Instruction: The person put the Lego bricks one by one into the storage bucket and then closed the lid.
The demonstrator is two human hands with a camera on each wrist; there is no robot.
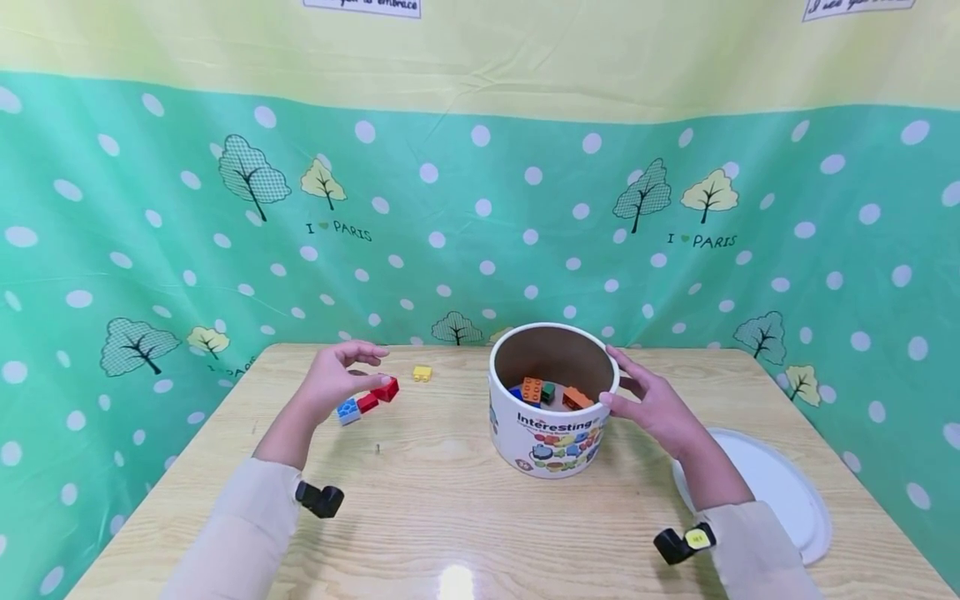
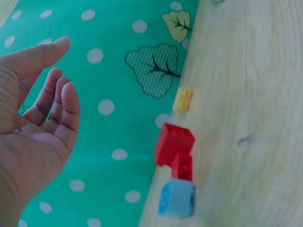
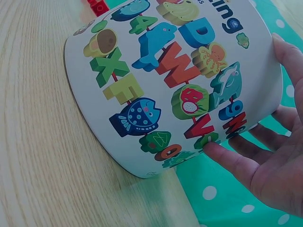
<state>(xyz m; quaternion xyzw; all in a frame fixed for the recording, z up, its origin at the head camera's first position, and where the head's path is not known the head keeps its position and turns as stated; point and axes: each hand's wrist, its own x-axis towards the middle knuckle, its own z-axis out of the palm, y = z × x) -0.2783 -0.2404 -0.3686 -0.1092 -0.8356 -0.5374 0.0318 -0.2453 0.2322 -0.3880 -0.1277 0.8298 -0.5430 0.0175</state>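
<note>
My left hand (image 1: 341, 379) is over the far left of the counter (image 1: 442, 517), its thumb and fingers loosely bent with a wide gap between them. From the head view my thumb lines up with the larger red block (image 1: 386, 389), but the left wrist view shows that hand well apart from it. That block lies on the counter next to a smaller red block (image 1: 367, 402), which in turn meets a light blue block (image 1: 348, 411), the three making a short row; whether they are clicked together, I cannot tell. A yellow block (image 1: 422, 373) lies near them, towards the back edge.

My right hand (image 1: 648, 408) is spread wide against the side of a white round bucket (image 1: 551, 446), thumb and fingertips touching near its rim and on its outer wall. The bucket stands upright right of the middle, its top uncovered, with "Interesting" printed on the front above colourful pictures. Inside I can see orange bricks (image 1: 532, 390), a bit of blue and a green brick (image 1: 548, 392). A white lid (image 1: 780, 492) lies on the counter beyond my right forearm. Behind everything hangs a green and yellow cloth (image 1: 420, 275) with white dots and trees.
</note>
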